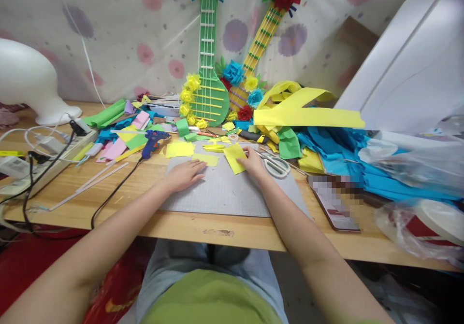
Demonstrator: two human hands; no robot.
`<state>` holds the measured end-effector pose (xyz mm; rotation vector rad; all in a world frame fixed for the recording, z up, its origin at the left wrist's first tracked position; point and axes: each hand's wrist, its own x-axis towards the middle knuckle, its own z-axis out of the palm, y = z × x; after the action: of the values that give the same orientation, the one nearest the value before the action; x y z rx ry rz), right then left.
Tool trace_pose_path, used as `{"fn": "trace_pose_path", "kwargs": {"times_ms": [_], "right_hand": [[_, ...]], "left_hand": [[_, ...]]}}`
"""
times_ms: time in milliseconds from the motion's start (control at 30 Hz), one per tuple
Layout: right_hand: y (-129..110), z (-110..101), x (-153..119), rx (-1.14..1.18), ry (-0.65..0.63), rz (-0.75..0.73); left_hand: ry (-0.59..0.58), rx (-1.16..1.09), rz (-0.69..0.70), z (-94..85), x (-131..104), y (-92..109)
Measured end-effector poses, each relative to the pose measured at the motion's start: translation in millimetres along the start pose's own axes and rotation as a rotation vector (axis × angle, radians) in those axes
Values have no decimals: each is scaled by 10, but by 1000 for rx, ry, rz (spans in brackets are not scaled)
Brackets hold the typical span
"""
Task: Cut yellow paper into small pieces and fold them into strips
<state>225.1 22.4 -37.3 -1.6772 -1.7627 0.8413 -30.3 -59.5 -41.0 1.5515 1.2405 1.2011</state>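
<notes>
My right hand (250,160) pinches the edge of a yellow paper square (235,158), tilted just over the grey cutting mat (217,193). Flat on the mat lies my left hand (186,173), fingers stretched out, beside a yellow paper strip (206,159). Another stack of yellow paper (180,149) rests at the mat's back left corner. Thin folded yellow pieces (213,147) lie between the two hands, farther back. A pair of scissors (276,164) with pale handles sits right of my right hand.
A blue glue gun (154,142) with a black cord stands left of the mat. Behind, a green paper guitar (210,97) and a yellow one (263,39) lean on the wall. A phone (333,203), blue crepe paper (326,150) and a power strip (47,160) are around.
</notes>
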Motion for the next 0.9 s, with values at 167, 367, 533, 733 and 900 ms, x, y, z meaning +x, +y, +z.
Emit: {"fn": "trace_pose_path", "kwargs": {"times_ms": [167, 367, 533, 733, 900], "right_hand": [[-20, 20, 16, 23, -9, 4], [1, 99, 75, 115, 30, -6], [100, 114, 44, 138, 119, -57], [197, 128, 89, 263, 107, -61], [206, 92, 89, 374, 71, -48]], "left_hand": [[181, 273, 161, -418, -266, -104], [19, 723, 266, -401, 59, 33], [-205, 1072, 145, 3, 568, 148], [-355, 1126, -202, 186, 755, 290], [-254, 882, -121, -158, 700, 484]]}}
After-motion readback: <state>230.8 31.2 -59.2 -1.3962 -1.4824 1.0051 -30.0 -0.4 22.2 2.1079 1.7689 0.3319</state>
